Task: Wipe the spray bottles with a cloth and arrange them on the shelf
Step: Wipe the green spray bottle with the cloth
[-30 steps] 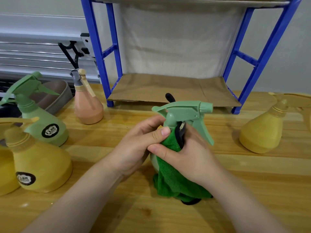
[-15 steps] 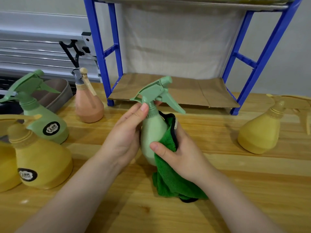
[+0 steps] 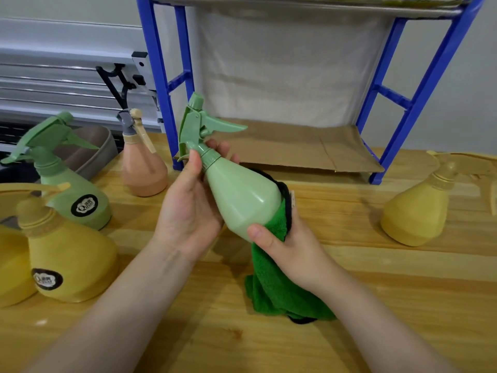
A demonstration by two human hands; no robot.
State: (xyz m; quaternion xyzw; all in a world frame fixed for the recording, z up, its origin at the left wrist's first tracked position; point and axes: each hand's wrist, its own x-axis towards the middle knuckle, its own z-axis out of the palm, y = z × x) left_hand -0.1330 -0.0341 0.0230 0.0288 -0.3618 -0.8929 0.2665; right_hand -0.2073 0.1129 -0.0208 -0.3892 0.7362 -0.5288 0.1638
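My left hand (image 3: 188,211) grips the bottle (image 3: 242,200) by its neck, my right (image 3: 290,246) clutches the cloth (image 3: 279,289); I should turn the bottle slowly so every side is rubbed.

Black oval labels on a green bottle (image 3: 78,195) and a yellow bottle (image 3: 72,259) read roughly "Qinar".

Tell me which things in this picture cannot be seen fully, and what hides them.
- Head view: base of the held green bottle, covered by the cloth and right hand.
- Yellow bottle at far left, cut off by the frame edge.
- Top shelf, cut off by the upper edge.
- Right yellow bottle: nozzle blurred.
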